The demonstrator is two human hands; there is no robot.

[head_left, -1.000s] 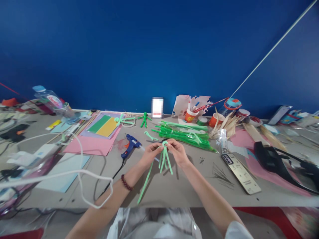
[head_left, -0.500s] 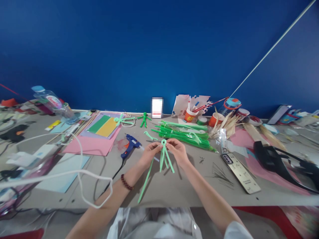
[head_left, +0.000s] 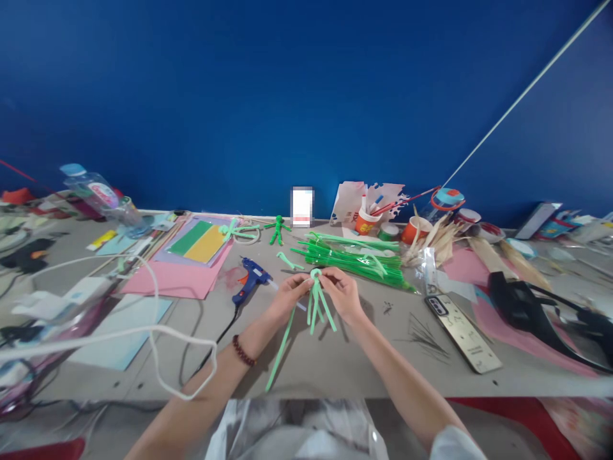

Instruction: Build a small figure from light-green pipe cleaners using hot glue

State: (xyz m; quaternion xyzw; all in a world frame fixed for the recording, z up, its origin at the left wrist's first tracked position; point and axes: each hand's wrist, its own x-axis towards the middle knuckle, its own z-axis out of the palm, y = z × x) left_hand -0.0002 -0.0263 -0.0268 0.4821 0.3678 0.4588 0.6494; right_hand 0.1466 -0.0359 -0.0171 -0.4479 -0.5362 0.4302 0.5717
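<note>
green piece (head_left: 316, 286) right of glue gun (head_left: 255, 273), ring (head_left: 315, 271) end up. left hand (head_left: 290, 294) and right hand (head_left: 343, 292) pinch it from either side near the ring, probably so its strands (head_left: 328, 311) hang free. bundle (head_left: 352, 261) lies farther right of glue gun, likely for reach.

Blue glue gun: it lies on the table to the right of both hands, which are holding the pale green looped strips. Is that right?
One thing is wrong: the head view shows the blue glue gun to the left of both hands, left and right. It does lie on the table, and they are holding the pale green looped strips.
</note>
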